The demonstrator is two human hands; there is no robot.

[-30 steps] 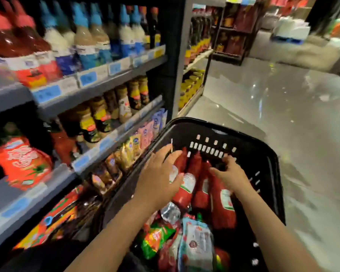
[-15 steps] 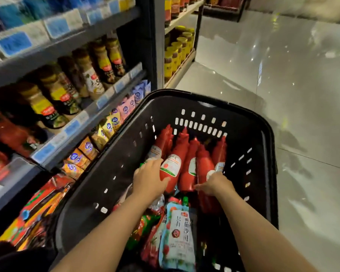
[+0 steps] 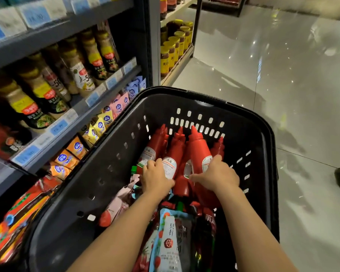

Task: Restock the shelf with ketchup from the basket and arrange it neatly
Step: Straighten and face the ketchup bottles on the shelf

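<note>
Grabbing ketchup out of the basket (image 3: 263, 134)
Left hand (image 3: 157, 178) and right hand (image 3: 217, 176) each grip a ketchup bottle (image 3: 170, 160), ready to lift for shelving.

Dim, floor (image 3: 283, 75) glare, blurred edges

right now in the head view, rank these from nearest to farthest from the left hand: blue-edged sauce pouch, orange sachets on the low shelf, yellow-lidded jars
From the left hand:
1. Blue-edged sauce pouch, in the basket, toward the person.
2. Orange sachets, low shelf, to the left.
3. Yellow-lidded jars, next shelf bay, far ahead.
</note>
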